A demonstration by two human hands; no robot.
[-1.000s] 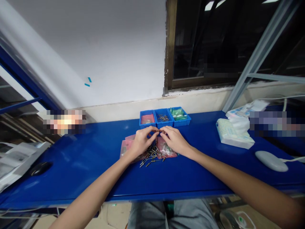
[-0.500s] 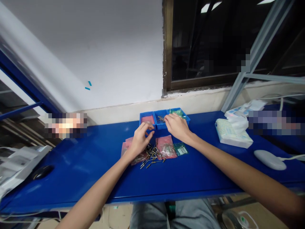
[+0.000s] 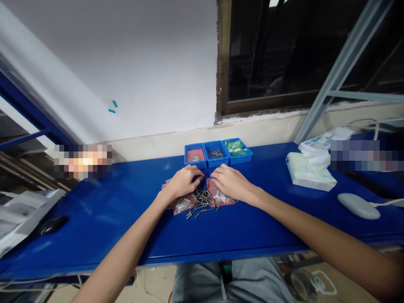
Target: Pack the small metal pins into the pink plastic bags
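A loose pile of pop rivets (image 3: pixel 203 198) lies on the blue table between my hands. Over its left side my left hand (image 3: pixel 185 181) is closed, thumb and fingertips drawn together; anything between them is too small to make out. My right hand (image 3: pixel 232 182) curls in from the other side with its fingertips at the pile's far edge, and what they hold is hidden. A pink-backed plastic bag of pale parts (image 3: pixel 184 204) sits under my left hand. Another pink bag (image 3: pixel 222 198) lies partly beneath my right hand.
Behind my hands stand three joined blue bins: the left bin (image 3: pixel 186 156) holds a pink bag, the middle bin (image 3: pixel 206 162) rivets, the right bin (image 3: pixel 241 160) green bags. A tissue pack (image 3: pixel 311 174) and white mouse (image 3: pixel 358 206) lie right, a black mouse (image 3: pixel 53 225) left.
My right hand has come back from the bins to the pile, uncovering the rivets in the middle bin. My left hand has lowered slightly and its fingers have closed. The view has shifted a little.
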